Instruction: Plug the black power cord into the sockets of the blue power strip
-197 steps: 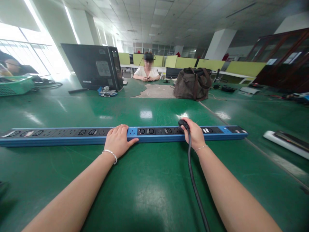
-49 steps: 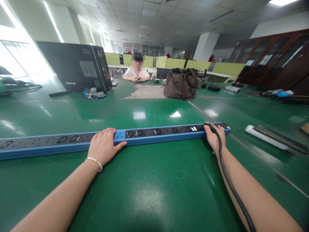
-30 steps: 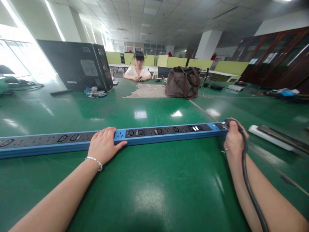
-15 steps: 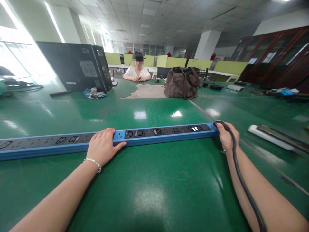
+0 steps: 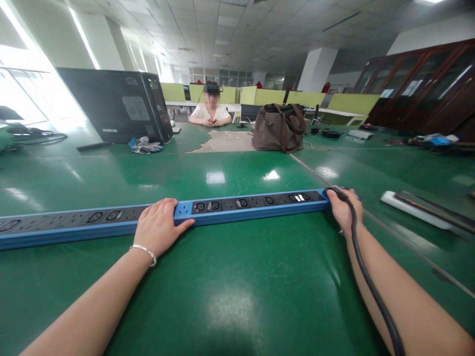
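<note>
A long blue power strip (image 5: pixel 252 212) with black socket panels lies across the green table, running out of view at the left. My left hand (image 5: pixel 158 222), wearing a bracelet, is wrapped over the strip beside a blue socket, its thumb along the near side. At the strip's right end, my right hand (image 5: pixel 344 210) is closed around the end piece, its thumb by the base of the black power cord (image 5: pixel 365 277). From there the cord runs down over my right forearm. The right fingertips are mostly hidden behind the strip's end.
Farther back on the table (image 5: pixel 237 287) stand a black computer case (image 5: pixel 111 106) and a brown bag (image 5: pixel 276 129), with gloves (image 5: pixel 145 145) near the case. A white bar-shaped object (image 5: pixel 415 210) lies at the right. Across the table sits a person (image 5: pixel 210 112).
My right hand has shifted slightly to the left around the strip's end, and the cord has moved with it. The left hand keeps its place on the strip.
</note>
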{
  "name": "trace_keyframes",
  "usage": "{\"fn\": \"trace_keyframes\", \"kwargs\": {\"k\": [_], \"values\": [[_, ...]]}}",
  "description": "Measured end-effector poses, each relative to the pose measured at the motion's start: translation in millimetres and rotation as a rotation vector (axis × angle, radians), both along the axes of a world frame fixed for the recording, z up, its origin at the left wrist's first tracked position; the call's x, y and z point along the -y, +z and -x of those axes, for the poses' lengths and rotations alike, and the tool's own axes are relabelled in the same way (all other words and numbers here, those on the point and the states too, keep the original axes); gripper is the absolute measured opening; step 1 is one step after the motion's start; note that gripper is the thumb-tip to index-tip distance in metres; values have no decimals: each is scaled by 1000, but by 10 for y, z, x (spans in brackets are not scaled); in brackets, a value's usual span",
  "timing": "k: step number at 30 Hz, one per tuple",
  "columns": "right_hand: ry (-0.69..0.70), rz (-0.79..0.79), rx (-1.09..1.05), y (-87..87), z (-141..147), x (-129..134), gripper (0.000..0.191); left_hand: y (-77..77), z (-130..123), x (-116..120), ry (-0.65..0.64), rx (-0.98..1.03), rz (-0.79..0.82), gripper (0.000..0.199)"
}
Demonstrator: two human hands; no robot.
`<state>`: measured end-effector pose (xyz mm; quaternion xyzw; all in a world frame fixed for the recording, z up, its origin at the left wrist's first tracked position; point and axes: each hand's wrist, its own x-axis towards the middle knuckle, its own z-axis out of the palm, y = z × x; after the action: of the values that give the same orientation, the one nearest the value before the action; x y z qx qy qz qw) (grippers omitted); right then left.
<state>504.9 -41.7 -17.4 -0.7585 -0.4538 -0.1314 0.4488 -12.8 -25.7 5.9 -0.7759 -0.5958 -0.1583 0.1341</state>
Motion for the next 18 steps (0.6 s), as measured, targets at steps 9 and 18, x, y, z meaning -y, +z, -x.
{"fn": "trace_keyframes", "kwargs": {"k": [9,18], "values": [[-72,134,-7,16,5,104,45,15,-7,-1,8,25,29,67],[-92,205,129,53,69,108,43,40,-21,17,12,22,24,66]]}}
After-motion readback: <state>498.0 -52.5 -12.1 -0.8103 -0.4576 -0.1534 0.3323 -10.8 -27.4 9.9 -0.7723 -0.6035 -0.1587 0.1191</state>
